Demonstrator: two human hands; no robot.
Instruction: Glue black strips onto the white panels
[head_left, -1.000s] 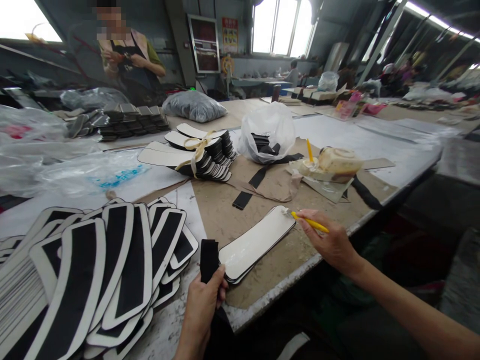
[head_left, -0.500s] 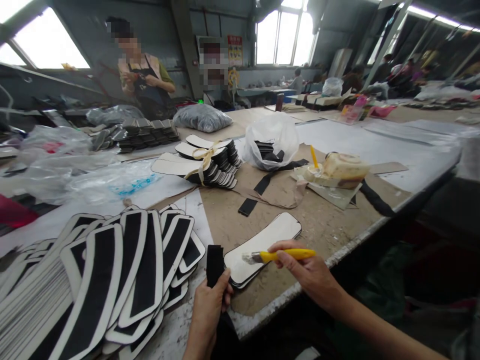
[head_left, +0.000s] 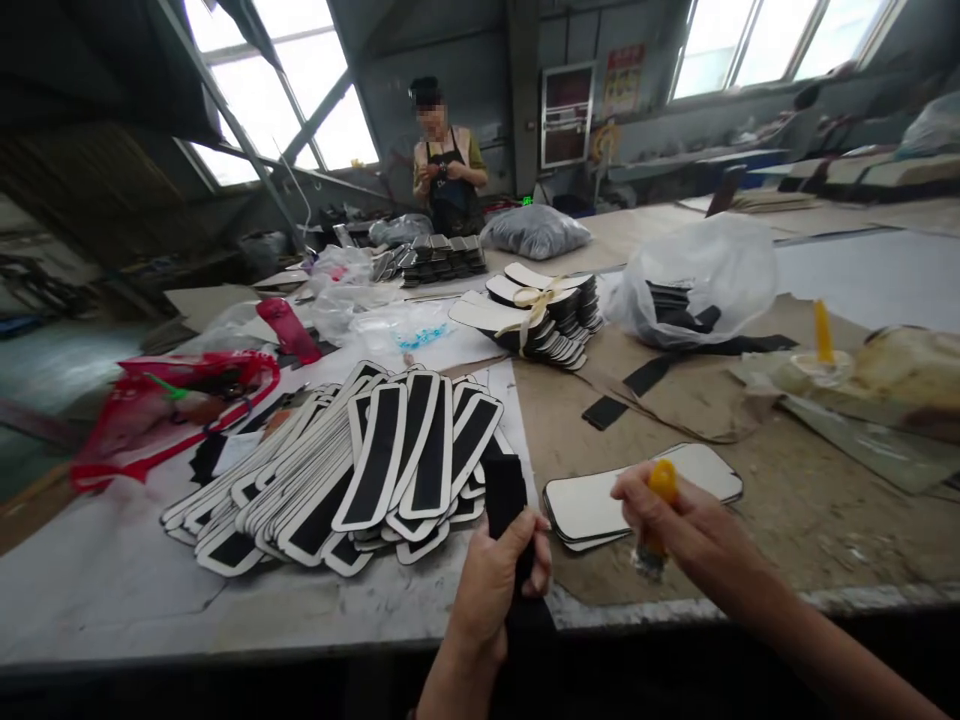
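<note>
My left hand is closed around a stack of black strips at the table's front edge. In my right hand is a yellow-handled brush, its bristles pointing down. The brush hangs in front of a small stack of white curved pieces, which my right hand partly covers. To the left lies a big fanned pile of white pieces with black strips on them.
Behind are tied bundles of white pieces and a clear bag holding black strips. A stained container with a yellow stick stands at right. A red bag lies at left. Across the table stands a person.
My view has swung left. The brush has come off the top white piece and tipped from lying sideways to bristles down. My left hand keeps hold of the black strips.
</note>
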